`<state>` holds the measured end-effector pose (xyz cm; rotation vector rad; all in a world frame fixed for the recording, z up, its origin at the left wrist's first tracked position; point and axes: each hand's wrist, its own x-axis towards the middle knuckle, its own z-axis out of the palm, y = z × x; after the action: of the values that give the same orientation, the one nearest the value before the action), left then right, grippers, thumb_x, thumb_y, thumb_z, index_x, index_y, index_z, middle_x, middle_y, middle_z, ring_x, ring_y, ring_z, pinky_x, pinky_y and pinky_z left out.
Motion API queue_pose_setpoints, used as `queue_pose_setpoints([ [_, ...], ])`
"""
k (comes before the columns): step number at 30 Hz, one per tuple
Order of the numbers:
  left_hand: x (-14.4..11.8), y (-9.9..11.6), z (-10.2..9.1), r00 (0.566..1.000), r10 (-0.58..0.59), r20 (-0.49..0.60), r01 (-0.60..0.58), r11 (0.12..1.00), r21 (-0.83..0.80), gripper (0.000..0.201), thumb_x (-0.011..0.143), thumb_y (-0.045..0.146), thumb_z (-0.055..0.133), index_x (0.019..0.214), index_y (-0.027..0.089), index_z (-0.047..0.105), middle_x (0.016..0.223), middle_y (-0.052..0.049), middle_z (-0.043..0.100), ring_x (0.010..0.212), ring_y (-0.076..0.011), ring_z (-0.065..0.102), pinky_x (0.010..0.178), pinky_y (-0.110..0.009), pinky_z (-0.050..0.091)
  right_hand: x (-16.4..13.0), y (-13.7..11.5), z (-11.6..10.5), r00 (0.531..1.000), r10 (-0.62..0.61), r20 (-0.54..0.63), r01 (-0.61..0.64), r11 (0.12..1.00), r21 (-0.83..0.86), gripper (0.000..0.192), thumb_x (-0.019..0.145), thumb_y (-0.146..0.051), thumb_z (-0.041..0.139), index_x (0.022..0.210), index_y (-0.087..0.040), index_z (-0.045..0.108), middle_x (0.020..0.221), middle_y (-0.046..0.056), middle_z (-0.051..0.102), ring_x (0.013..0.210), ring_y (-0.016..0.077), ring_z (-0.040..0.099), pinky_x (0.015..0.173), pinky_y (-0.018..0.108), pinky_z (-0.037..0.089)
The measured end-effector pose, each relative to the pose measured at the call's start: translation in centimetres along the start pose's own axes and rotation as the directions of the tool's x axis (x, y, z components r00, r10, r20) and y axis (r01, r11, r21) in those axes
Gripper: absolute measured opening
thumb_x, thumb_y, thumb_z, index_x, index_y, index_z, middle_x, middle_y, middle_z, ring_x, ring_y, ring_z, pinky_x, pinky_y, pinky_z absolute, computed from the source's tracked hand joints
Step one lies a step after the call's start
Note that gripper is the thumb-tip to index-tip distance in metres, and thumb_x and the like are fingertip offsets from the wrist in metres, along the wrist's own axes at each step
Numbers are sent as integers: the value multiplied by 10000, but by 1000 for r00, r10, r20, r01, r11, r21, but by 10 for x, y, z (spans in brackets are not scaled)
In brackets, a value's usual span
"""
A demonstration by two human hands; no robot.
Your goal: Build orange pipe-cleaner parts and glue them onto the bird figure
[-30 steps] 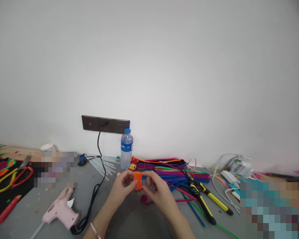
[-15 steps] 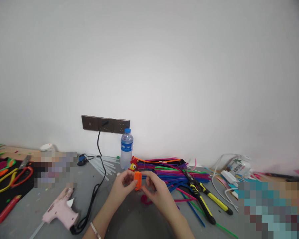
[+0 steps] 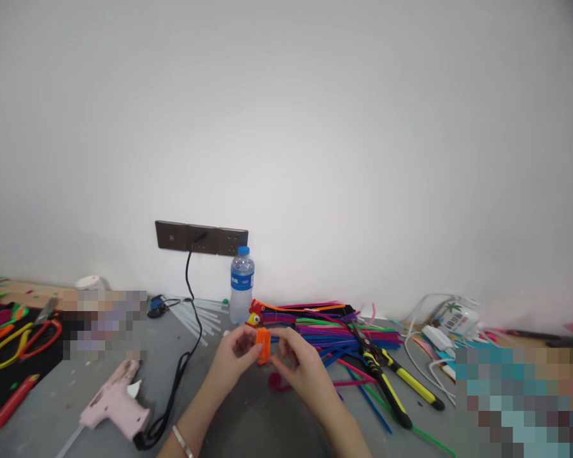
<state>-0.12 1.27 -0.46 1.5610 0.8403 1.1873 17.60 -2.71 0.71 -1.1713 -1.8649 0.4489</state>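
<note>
Upright between my two hands is a small orange folded bundle that looks like pipe cleaners pressed side by side. My left hand pinches it from the left, thumb across its front. At its right edge, my right hand holds it with thumb and index fingertip, the other fingers curled. Just behind stands a small red and yellow figure with a round eye, its lower part hidden by my hands. Beneath my right hand lies a magenta pipe cleaner with a coiled end.
Coloured pipe cleaners lie behind my right hand, with yellow-black pliers beside them. A water bottle stands by the wall. At left are a pink glue gun with a black cord, glue sticks and scissors.
The view has shifted very slightly. Both hands keep the same hold on the orange bundle, with no other visible movement.
</note>
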Motion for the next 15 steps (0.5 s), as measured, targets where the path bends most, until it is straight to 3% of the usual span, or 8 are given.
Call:
queue_pose_setpoints([
  [15,0,-1,-2,1000,-6,16,6,1000,10,214,774,347,676,818,138,662,711,-21,635,659,-165,551,613,-245,415,-1,-3,2,1000,-10,-13,9,1000,-22,434,769,-49,549,1149,-256,579,763,-32,472,635,122,502,560,180,414],
])
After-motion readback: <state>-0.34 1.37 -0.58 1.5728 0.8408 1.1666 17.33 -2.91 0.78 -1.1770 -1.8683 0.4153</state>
